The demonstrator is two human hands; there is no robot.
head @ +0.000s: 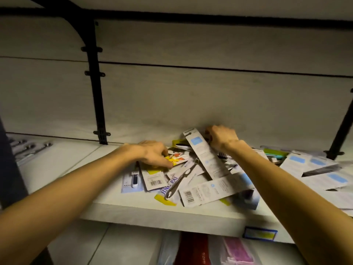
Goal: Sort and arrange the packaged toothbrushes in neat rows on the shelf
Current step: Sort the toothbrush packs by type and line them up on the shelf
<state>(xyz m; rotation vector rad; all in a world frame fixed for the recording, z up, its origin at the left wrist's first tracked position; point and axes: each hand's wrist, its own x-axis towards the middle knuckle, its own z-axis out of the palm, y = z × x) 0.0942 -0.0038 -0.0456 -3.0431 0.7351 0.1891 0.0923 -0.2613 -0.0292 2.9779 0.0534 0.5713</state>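
Observation:
A loose heap of packaged toothbrushes (191, 180) lies on the pale shelf (133, 209), cards crossing at all angles. My left hand (154, 153) reaches into the heap's left side and pinches a yellow and orange pack (174, 159). At the back of the heap my right hand (221, 138) grips the upper part of a long white pack with a blue label (206, 155), which stands tilted against the pile. A pack marked JING PAI with a grey brush (175, 186) lies in front. More white packs with blue labels (317, 169) spread to the right.
The shelf's back panel (191, 96) rises right behind the heap, with black brackets (97, 92) at left and right. Metal tools in packs (28, 148) lie at the far left. A blue and yellow price tag (260, 233) sits on the shelf edge. Red and pink goods (215, 249) lie below.

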